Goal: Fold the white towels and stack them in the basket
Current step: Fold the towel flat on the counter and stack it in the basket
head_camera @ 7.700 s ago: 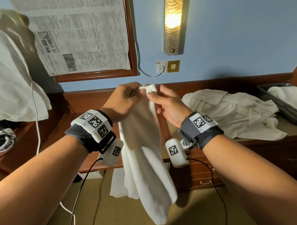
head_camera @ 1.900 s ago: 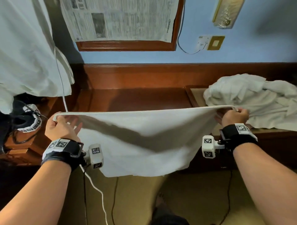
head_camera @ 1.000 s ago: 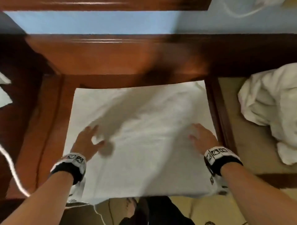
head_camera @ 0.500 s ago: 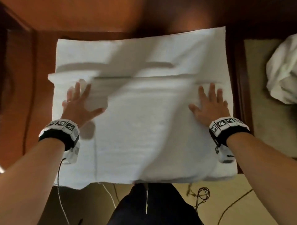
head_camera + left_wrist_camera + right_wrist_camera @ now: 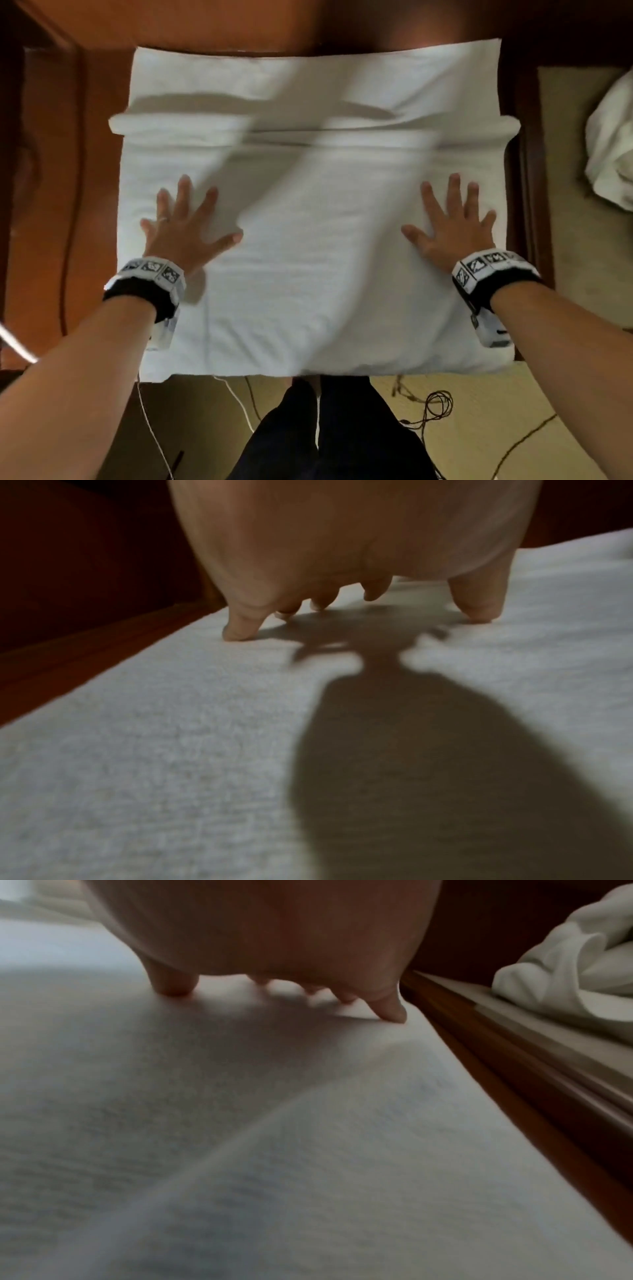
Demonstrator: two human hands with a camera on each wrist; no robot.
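Observation:
A white towel (image 5: 315, 240) lies spread on the wooden desk, its near half folded over so a doubled edge runs across the far part. My left hand (image 5: 185, 222) presses flat on the towel's left side, fingers spread. On the right side my right hand (image 5: 452, 222) presses flat the same way. In the left wrist view the fingertips (image 5: 240, 631) touch the towel (image 5: 171, 750). The right wrist view shows fingertips (image 5: 394, 1015) on the towel (image 5: 274, 1150) near its right edge. No basket is in view.
A pile of crumpled white towels (image 5: 609, 150) lies on the beige surface to the right, also seen as the towel pile (image 5: 582, 961). A raised wooden rim (image 5: 527, 205) divides it from the desk (image 5: 68, 171). Cables (image 5: 428, 407) lie on the carpet by my legs.
I spread the hanging towel over the desk and folded its near half over. Since half a second ago both hands have slid back toward me across the towel, still flat.

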